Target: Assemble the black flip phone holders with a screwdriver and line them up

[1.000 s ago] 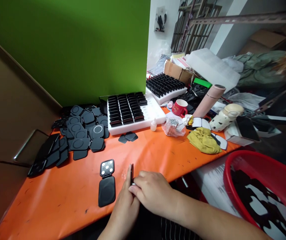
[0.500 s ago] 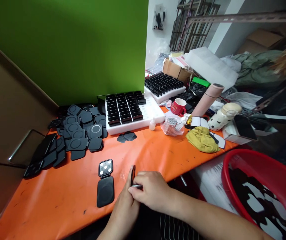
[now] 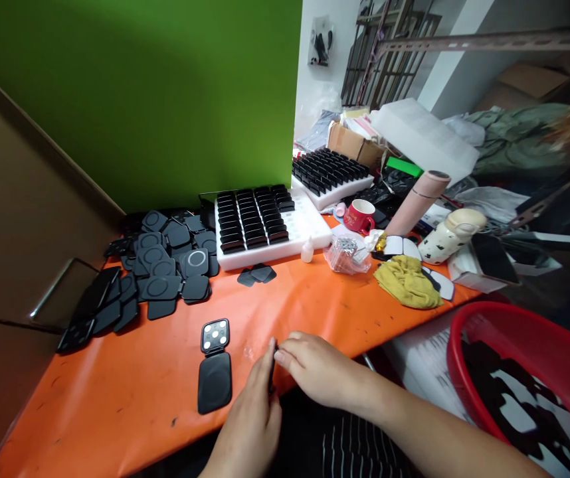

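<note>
My left hand (image 3: 254, 410) is closed around a thin black pad (image 3: 272, 375), turned edge-on at the table's front edge. Fingers of my right hand (image 3: 309, 364) are bent and pressed to the far end of that same pad. Whether anything else is in the right hand is hidden. Left of my hands an unfolded black charging pad (image 3: 214, 383) lies flat, its upper panel (image 3: 215, 336) showing several white dots. A few thin dark plates (image 3: 256, 274) rest farther back on the orange tabletop (image 3: 165, 362).
Many black folding pads (image 3: 161, 287) are heaped at the left. A white foam tray (image 3: 309, 229) holds rows of black pieces, with a second tray (image 3: 335, 198) behind. A small bottle (image 3: 307, 251), red mug (image 3: 359, 216), yellow cloth (image 3: 407, 282) and red tub (image 3: 469, 372) stand rightward.
The small metal piece seen under my right fingers is now out of sight. My right hand has shifted to the pad's far end. The view has moved slightly.
</note>
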Available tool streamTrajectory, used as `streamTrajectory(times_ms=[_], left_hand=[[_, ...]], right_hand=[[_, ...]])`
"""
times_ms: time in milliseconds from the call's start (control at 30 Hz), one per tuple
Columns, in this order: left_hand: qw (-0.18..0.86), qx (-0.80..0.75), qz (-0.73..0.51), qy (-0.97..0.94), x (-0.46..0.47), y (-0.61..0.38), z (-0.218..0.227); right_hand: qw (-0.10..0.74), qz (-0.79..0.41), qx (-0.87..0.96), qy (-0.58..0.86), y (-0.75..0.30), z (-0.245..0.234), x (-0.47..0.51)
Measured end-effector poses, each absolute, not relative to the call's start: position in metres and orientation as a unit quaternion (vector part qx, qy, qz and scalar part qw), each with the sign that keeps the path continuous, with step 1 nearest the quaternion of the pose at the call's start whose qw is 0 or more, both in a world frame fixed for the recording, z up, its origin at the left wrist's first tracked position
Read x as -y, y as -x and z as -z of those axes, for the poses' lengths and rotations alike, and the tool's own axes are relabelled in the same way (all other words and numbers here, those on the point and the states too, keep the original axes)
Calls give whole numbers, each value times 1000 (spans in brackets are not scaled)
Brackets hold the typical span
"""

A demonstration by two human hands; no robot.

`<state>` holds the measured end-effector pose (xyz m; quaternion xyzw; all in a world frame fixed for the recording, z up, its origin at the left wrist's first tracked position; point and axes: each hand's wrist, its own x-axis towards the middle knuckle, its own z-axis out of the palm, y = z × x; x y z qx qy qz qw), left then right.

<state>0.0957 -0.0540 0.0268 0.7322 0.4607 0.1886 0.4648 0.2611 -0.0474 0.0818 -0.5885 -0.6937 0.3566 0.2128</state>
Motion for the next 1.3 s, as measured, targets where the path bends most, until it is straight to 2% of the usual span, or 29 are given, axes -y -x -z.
streamTrajectory(times_ms=[200, 267, 367, 500, 600, 833, 1033, 1133, 1300], left_hand=[[445, -452, -183, -751, 65, -101, -33], [477, -461, -200, -721, 65, -103, -35], [569, -470, -250, -626, 58, -102, -39], [671, -458, -281, -510, 47, -96, -44], [638, -464, -280, -548, 46, -91, -47], [417, -410, -234, -776, 57, -84, -48], [316, -357, -239, -846, 61, -79, -44], [327, -356, -248, -839, 59, -81, -46], [487, -503, -287, -653, 45, -90, -51]], right_hand=[[276, -434, 611, 601, -257, -68, 55], [326, -468, 574, 587, -253, -62, 56], [395, -598, 466, 519, -249, -58, 57], [420, -730, 296, 452, -249, -57, 58], [409, -750, 265, 448, -251, -58, 60], [339, -806, 216, 435, -263, -68, 68], [312, -834, 169, 422, -267, -69, 67], [331, -823, 159, 433, -263, -65, 65], [379, -831, 142, 381, -257, -66, 65]])
